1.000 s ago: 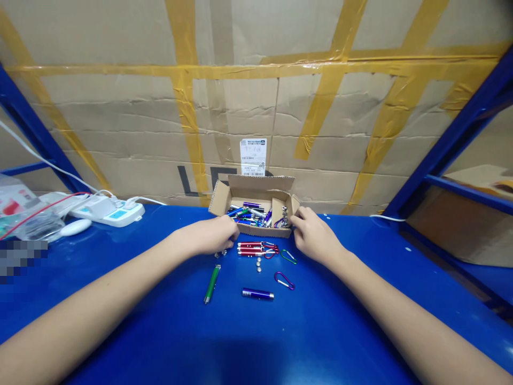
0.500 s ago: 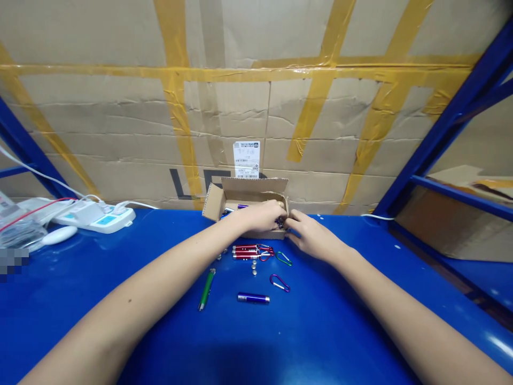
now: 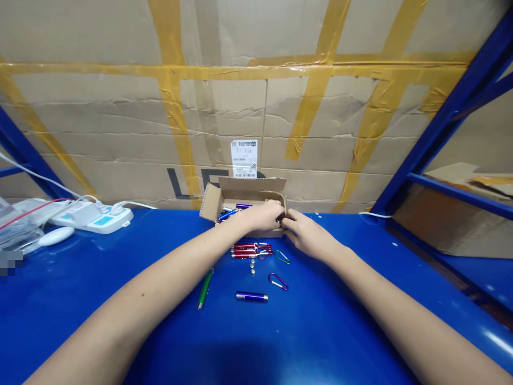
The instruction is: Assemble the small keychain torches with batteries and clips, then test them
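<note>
My left hand [image 3: 265,216] reaches into the right end of a small open cardboard box [image 3: 211,202], its fingers curled down; what they hold is hidden. At the box's right end wall, my right hand [image 3: 305,231] has its fingers and thumb closed on the edge. Blue penlights [image 3: 227,215] lie in the box's left part. In front of it are several red penlights [image 3: 243,256] with clips, a green carabiner [image 3: 282,258], a purple carabiner [image 3: 278,282] and a few button cells [image 3: 252,267]. Nearer me lie a blue-violet penlight [image 3: 251,297] and a green penlight [image 3: 204,290].
A large taped carton [image 3: 224,112] stands right behind the small box. At the left are a white power strip [image 3: 114,220], cables and a plastic bag [image 3: 16,227]. Blue rack posts [image 3: 430,125] rise on both sides of the blue tabletop [image 3: 320,331].
My left hand has shifted slightly within the box's right end, and more blue penlights show beside it. My right hand stays at the box's end. The whole view has shifted a little.
</note>
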Demonstrator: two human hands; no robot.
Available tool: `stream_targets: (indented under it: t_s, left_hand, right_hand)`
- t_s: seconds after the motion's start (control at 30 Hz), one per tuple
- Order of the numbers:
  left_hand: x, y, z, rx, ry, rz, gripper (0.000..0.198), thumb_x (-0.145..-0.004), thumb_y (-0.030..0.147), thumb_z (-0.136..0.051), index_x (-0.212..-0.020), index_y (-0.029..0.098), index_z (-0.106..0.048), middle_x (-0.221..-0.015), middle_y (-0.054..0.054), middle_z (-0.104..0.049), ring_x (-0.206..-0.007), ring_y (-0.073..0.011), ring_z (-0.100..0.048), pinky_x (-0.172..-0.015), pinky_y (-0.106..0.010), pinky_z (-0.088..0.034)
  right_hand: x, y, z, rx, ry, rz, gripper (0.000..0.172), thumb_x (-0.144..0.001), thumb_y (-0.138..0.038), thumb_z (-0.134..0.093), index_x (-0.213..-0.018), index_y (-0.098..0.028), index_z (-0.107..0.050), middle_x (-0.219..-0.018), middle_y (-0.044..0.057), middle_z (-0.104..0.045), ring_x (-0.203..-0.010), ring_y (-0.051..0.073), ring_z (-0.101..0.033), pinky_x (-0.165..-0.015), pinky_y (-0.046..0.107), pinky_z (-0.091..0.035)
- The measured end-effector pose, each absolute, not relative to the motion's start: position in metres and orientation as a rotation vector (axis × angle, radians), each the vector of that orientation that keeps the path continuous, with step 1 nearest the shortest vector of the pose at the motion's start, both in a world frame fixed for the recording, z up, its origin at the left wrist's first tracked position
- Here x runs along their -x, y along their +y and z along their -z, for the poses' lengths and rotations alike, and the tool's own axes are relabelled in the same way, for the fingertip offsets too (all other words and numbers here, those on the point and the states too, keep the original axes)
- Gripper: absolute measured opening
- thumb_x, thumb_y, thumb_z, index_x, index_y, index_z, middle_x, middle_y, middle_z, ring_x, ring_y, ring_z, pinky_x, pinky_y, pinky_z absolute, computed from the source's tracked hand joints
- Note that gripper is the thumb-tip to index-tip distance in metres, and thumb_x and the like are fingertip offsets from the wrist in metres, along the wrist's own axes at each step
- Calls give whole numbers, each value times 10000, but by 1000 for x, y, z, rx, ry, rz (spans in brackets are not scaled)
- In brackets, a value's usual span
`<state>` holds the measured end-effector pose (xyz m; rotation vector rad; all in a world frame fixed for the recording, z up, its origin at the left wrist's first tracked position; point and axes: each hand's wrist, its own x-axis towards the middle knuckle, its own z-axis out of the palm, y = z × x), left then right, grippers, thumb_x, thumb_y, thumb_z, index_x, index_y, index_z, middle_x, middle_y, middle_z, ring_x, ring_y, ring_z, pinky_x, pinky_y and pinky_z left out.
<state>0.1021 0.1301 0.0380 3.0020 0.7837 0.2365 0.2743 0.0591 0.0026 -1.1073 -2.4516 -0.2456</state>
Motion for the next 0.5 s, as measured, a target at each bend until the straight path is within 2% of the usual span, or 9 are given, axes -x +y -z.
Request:
stream_targets:
  t_s: [0.17, 0.5]
  left_hand:
    - [-101, 123, -40, -3016, 860, -268, 222, -886, 226, -571, -1024, 103, -693, -1054, -160, -696, -986, -259, -660, -818, -330, -508]
    - [-103, 124, -35, -3009, 823, -289, 174, -838, 222, -613, -945, 109, -692, -1009, -171, -717, -957, -283, -688, -795, -336, -516]
  right_hand:
    - [-273, 58, -4, 1115, -2440, 242, 171, -918, -74, -473, -896, -147, -626, -987, 116, -577, -868, 197, -547, -768, 328, -481]
    - [-272, 57, -3, 1161, -2437, 282, 165, -912, -81, -479, -890, -147, -629, -975, 115, -570, -859, 203, -546, -757, 313, -474]
